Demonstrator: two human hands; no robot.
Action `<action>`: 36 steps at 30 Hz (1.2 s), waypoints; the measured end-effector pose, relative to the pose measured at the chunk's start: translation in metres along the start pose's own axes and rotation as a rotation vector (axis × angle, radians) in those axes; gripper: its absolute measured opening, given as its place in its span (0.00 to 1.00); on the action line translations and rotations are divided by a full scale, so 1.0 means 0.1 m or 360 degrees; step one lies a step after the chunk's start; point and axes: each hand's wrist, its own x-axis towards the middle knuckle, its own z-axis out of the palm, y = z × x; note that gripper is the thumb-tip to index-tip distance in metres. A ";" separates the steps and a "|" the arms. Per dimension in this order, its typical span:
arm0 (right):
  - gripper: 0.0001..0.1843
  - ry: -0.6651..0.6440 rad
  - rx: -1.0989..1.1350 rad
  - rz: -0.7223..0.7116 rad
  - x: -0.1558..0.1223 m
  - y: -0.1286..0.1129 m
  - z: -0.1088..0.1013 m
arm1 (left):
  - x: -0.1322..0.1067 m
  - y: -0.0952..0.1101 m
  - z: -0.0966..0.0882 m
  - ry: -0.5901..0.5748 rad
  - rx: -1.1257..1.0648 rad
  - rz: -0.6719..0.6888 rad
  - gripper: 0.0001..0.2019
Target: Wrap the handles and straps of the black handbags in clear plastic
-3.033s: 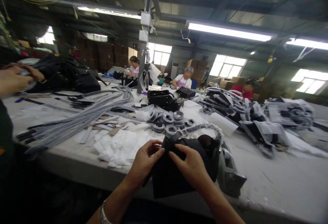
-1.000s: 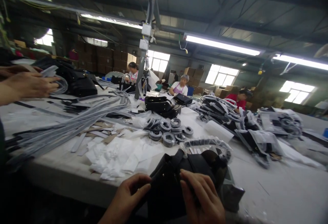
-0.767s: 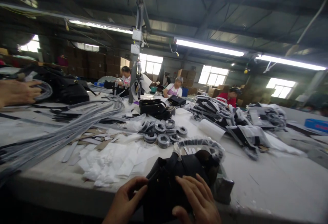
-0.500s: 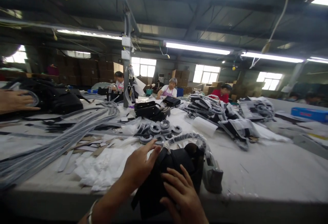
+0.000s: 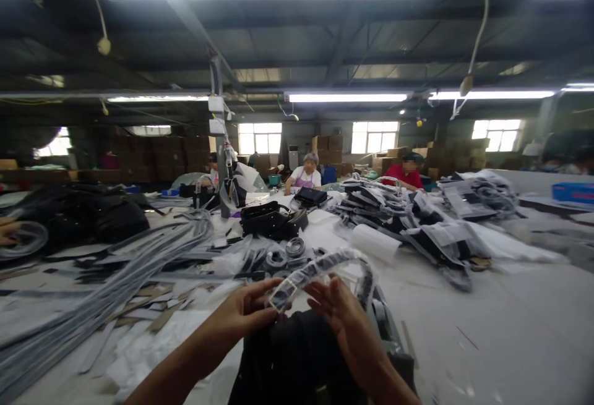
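A black handbag (image 5: 297, 362) sits at the near edge of the white table (image 5: 501, 337), right in front of me. Its handle (image 5: 325, 266) is wrapped in clear plastic and arches over the bag. My left hand (image 5: 244, 315) pinches the near end of that handle by its metal buckle. My right hand (image 5: 346, 324) lies against the top of the bag just right of the buckle, fingers curled on it.
Coiled wrapped straps (image 5: 285, 253), white paper pieces (image 5: 153, 343) and long grey strips (image 5: 116, 287) lie to the left. Another black bag (image 5: 271, 219) stands mid-table, with bagged parts (image 5: 413, 213) at the right. A co-worker's hand (image 5: 9, 232) is at far left; people sit at the far end.
The camera has tilted upward. My left hand moved from the bag's side up to the buckle end of the wrapped handle, and the handle is now raised between both hands.
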 end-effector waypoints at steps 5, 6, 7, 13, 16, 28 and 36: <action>0.19 0.0113 0.0341 -0.0107 0.45 -0.37 0.28 | -0.21 -0.06 0.02 0.0035 0.0391 -0.0005 0.20; 0.16 0.0136 0.0426 -0.0101 0.53 -0.43 0.33 | -0.24 -0.10 0.03 0.0079 0.0477 0.0023 0.17; 0.13 0.0143 0.0514 -0.0082 0.60 -0.48 0.37 | -0.25 -0.14 0.04 0.0144 0.0533 0.0056 0.14; 0.21 -0.0156 0.0408 0.0174 0.56 -0.25 0.61 | -0.11 -0.47 0.09 0.0697 0.0251 0.0183 0.20; 0.26 -0.0387 0.0097 0.0402 0.35 -0.08 0.65 | -0.08 -0.56 0.06 0.0734 0.0092 0.0275 0.21; 0.22 -0.0062 -0.0209 0.0087 0.30 -0.16 0.77 | -0.10 -0.21 0.01 0.0079 0.0562 0.0417 0.19; 0.18 0.0222 0.0381 0.0013 0.44 -0.35 0.67 | -0.37 -0.69 -0.33 0.0196 0.0728 0.0455 0.13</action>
